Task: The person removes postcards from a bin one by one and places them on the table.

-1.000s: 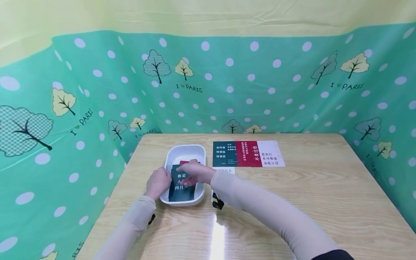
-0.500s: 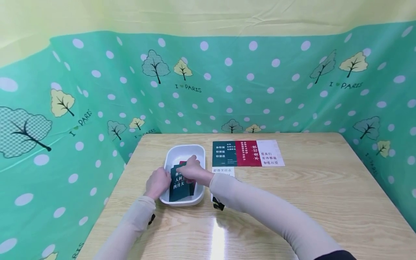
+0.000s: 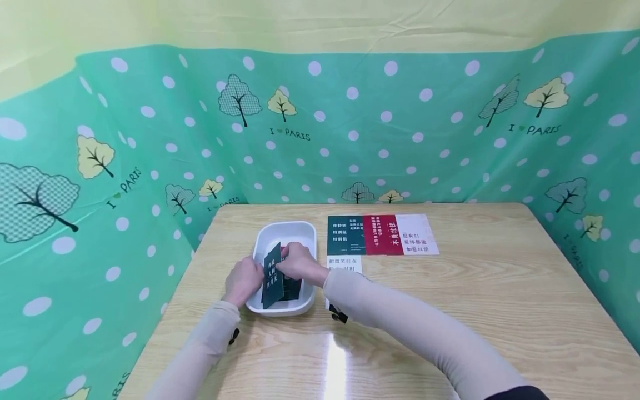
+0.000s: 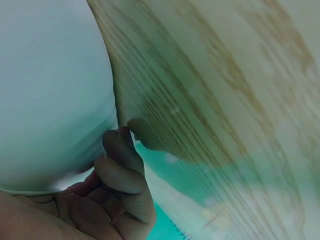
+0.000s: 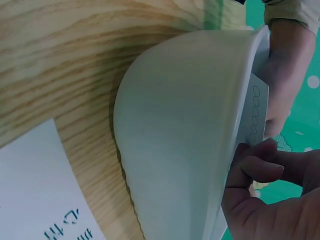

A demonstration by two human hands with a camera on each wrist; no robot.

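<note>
A white plastic basin [image 3: 270,236] stands on the left of the table. My left hand [image 3: 243,280] grips its left rim; in the left wrist view the curled fingers [image 4: 120,175] lie against the basin's outer wall. Inside, my right hand [image 3: 301,263] pinches a dark green card [image 3: 273,280] with white characters by its right edge, tilting it up. Under it show a red card [image 3: 283,253] and more dark cards [image 3: 292,290]. In the right wrist view, the lifted card's pale back [image 5: 254,110] with looped line marks rises above the basin wall [image 5: 175,115].
Right of the basin, a green card [image 3: 345,236], a red card [image 3: 382,236] and a white card [image 3: 417,239] lie edge to edge. Below the green one lies another white card [image 3: 345,262], partly under the right forearm. A dotted curtain [image 3: 350,128] surrounds the wooden table [image 3: 475,300].
My right hand, earlier over the dark green card with loose fingers, has taken hold of it and turned its right side up toward the left. The left hand has stayed at the basin's rim.
</note>
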